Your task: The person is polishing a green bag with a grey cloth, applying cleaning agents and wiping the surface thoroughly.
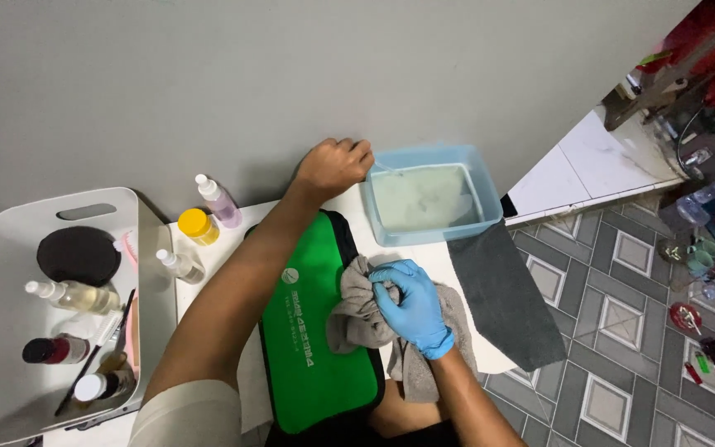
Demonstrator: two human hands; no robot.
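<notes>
My right hand (411, 306), in a blue glove, grips a bunched grey cloth (357, 319) that lies on the right edge of a green mat (312, 339) with a black border. My left hand (334, 165) is bare and closed in a fist at the far edge of the white table, next to the left corner of a light-blue plastic tub (378, 217) with cloudy water in it. What the left hand's fingers hold cannot be seen.
A dark grey cloth (506, 298) hangs off the table's right side. Small bottles (218, 201) and a yellow-lidded jar (198, 225) stand left of the mat. A white tray (10, 248) at left holds several bottles and a black round lid. Patterned tiled floor lies to the right.
</notes>
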